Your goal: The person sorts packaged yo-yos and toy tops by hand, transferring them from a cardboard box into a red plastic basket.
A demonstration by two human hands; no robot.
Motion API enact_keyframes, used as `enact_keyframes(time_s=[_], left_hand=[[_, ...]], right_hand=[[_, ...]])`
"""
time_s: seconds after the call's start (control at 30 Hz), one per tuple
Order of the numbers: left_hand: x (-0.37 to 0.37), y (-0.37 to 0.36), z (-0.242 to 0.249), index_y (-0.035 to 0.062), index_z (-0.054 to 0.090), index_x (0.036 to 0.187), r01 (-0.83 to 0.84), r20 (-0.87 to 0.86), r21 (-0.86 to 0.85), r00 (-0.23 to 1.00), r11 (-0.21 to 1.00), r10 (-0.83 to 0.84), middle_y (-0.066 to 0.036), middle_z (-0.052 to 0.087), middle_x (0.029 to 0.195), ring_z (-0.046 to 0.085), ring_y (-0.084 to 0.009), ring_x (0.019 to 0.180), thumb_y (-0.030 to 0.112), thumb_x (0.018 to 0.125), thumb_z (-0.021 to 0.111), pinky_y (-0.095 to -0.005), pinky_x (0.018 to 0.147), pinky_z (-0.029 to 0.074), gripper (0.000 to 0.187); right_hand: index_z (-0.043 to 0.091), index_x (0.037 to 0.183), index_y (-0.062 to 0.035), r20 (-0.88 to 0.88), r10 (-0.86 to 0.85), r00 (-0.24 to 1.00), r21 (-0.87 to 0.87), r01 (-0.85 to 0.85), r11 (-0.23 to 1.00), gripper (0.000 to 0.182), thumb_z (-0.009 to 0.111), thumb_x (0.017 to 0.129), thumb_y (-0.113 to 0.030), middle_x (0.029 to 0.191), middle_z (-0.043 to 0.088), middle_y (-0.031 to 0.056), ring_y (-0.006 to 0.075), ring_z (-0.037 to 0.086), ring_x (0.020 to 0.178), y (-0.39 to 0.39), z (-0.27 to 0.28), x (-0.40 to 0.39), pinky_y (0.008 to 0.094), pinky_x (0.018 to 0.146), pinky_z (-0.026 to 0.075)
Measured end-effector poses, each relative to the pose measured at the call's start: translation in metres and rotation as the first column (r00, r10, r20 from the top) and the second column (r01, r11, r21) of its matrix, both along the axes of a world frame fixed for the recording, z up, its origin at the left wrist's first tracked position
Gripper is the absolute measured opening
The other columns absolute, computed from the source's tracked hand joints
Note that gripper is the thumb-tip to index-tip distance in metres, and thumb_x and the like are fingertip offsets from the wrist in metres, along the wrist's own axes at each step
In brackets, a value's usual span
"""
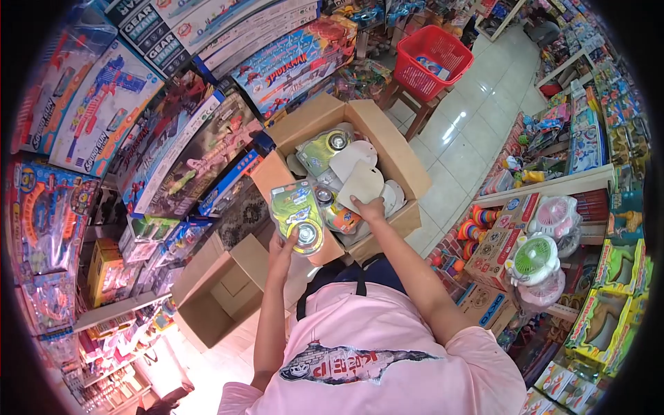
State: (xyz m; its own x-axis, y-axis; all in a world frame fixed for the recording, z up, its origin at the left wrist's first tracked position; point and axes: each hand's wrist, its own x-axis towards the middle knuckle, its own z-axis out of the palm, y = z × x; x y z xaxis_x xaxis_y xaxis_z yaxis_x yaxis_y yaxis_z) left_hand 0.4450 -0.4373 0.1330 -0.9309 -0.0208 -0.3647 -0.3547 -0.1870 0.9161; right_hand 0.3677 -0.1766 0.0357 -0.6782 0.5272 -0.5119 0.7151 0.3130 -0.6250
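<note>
My left hand is closed on the lower edge of a green blister pack, which has a shiny silver round toy at its bottom. The pack is tilted over the near left side of an open cardboard box. My right hand reaches into that box and pinches the edge of a pale card-backed pack. Several similar packs lie around it, among them another green blister pack with a silver disc and one with an orange part. My right fingertips are partly hidden.
A second open cardboard box stands on the floor at the left. Behind the larger box, a red basket rests on a wooden stool. Shelves of boxed toys line the left; small fans and more toys stand on the right. A tiled aisle runs between.
</note>
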Motion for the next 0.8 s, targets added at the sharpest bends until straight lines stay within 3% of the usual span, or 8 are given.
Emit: enact_keyframes(time_s=[0.07,0.2,0.27,0.4,0.5,0.67,0.77,0.8], left_hand=[[-0.006,0.003,0.004,0.0001,0.053,0.130,0.062,0.036,-0.012,0.997,0.998,-0.061,-0.006,0.063,0.120,0.057,-0.0125,0.108,0.029,0.095,0.067,-0.0284,0.096,0.042,0.048],[-0.020,0.006,-0.002,0.0009,0.053,0.131,0.148,0.029,-0.037,0.989,0.988,-0.147,-0.006,0.063,0.119,0.057,-0.0129,0.109,0.030,0.095,0.066,-0.0296,0.096,0.042,0.048],[-0.026,0.010,-0.005,0.0001,0.052,0.132,0.179,0.003,-0.016,0.984,0.984,-0.179,-0.007,0.063,0.121,0.057,-0.0137,0.111,0.028,0.095,0.065,-0.0301,0.098,0.042,0.048],[-0.038,0.024,-0.014,-0.0006,0.050,0.134,0.252,-0.003,0.058,0.968,0.966,-0.252,-0.008,0.062,0.124,0.058,-0.0149,0.114,0.025,0.096,0.064,-0.0307,0.100,0.042,0.048],[-0.043,0.042,-0.019,-0.0005,0.052,0.131,0.293,0.002,0.158,0.955,0.943,-0.297,-0.007,0.062,0.122,0.058,-0.0147,0.110,0.024,0.095,0.064,-0.0297,0.097,0.044,0.045],[-0.042,0.064,-0.023,-0.0003,0.050,0.134,0.307,0.087,0.346,0.930,0.887,-0.356,-0.008,0.062,0.122,0.058,-0.0148,0.113,0.024,0.095,0.063,-0.0308,0.098,0.044,0.047],[-0.034,0.076,-0.022,0.0010,0.049,0.134,0.252,0.135,0.467,0.927,0.847,-0.351,-0.009,0.060,0.125,0.058,-0.0173,0.116,0.028,0.098,0.054,-0.0340,0.100,0.045,0.045],[-0.032,0.083,-0.016,0.0012,0.050,0.133,0.233,0.128,0.531,0.928,0.814,-0.349,-0.009,0.060,0.125,0.059,-0.0186,0.116,0.031,0.101,0.049,-0.0358,0.101,0.045,0.044]], right_hand=[[0.060,0.113,0.0109,-0.131,-0.071,0.989,-0.235,0.039,0.971,0.062,0.084,0.074,-0.030,0.108,0.068,0.0196,0.0321,0.066,0.104,0.009,-0.008,0.003,0.0378,0.091,0.051],[0.066,0.106,0.0044,-0.194,-0.161,0.968,-0.378,0.077,0.923,0.043,0.081,0.079,-0.026,0.099,0.071,0.0114,0.0230,0.067,0.096,0.017,0.010,0.011,0.0335,0.083,0.051],[0.067,0.105,0.0040,-0.304,-0.120,0.945,-0.443,-0.029,0.896,0.034,0.075,0.083,-0.021,0.095,0.070,0.0089,0.0173,0.066,0.091,0.022,0.024,0.017,0.0301,0.076,0.050],[0.067,0.106,0.0017,-0.201,0.053,0.978,-0.301,-0.113,0.947,0.029,0.069,0.085,-0.018,0.092,0.070,0.0062,0.0158,0.066,0.089,0.046,0.051,0.042,0.0296,0.076,0.051],[0.061,0.118,-0.0006,-0.166,-0.249,0.954,-0.712,0.059,0.700,0.037,0.065,0.086,-0.018,0.104,0.068,0.0073,0.0181,0.066,0.095,0.052,0.097,0.068,0.0317,0.083,0.052],[0.051,0.131,-0.0018,-0.166,-0.347,0.923,-0.779,0.093,0.620,0.049,0.063,0.088,-0.021,0.121,0.063,0.0120,0.0216,0.064,0.107,0.076,0.138,0.101,0.0360,0.093,0.051],[0.051,0.131,-0.0010,-0.057,-0.448,0.892,-0.914,0.134,0.383,0.049,0.060,0.089,-0.024,0.122,0.063,0.0147,0.0265,0.064,0.110,0.097,0.134,0.111,0.0400,0.096,0.051],[0.051,0.131,-0.0010,-0.064,-0.444,0.894,-0.916,0.124,0.382,0.049,0.060,0.089,-0.024,0.122,0.063,0.0147,0.0265,0.064,0.110,0.102,0.136,0.112,0.0400,0.096,0.051]])
